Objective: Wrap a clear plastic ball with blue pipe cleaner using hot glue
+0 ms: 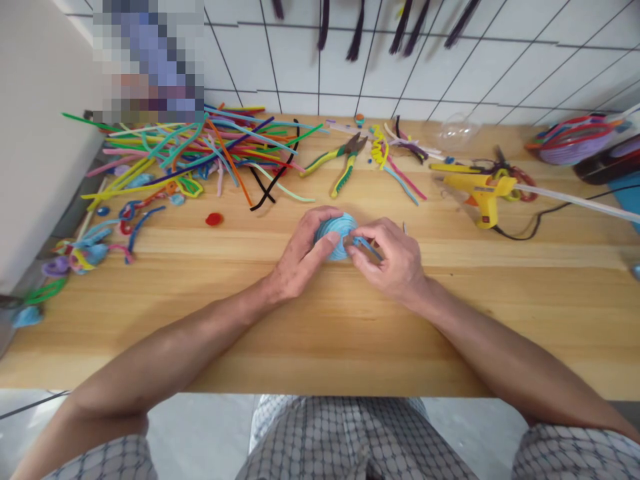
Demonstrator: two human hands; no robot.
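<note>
A light-blue coil of pipe cleaner (pixel 342 225), wound into a rounded shape, is held over the middle of the wooden table. My left hand (pixel 306 252) grips it from the left, with the thumb across its front and the fingers behind. At its right side my right hand (pixel 387 255) is closed in a pinch on a blue pipe cleaner end (pixel 369 248) that sticks out below the fingers. Whether that end joins the coil is hidden by the fingertips.
Many coloured pipe cleaners (pixel 200 150) lie piled at the back left. Pliers (pixel 340 162) rest behind my hands. A yellow glue gun (pixel 477 193) with its cord stands to the right, near scissors (pixel 515 183). A red pompom-like piece (pixel 214 219) sits left of my hands.
</note>
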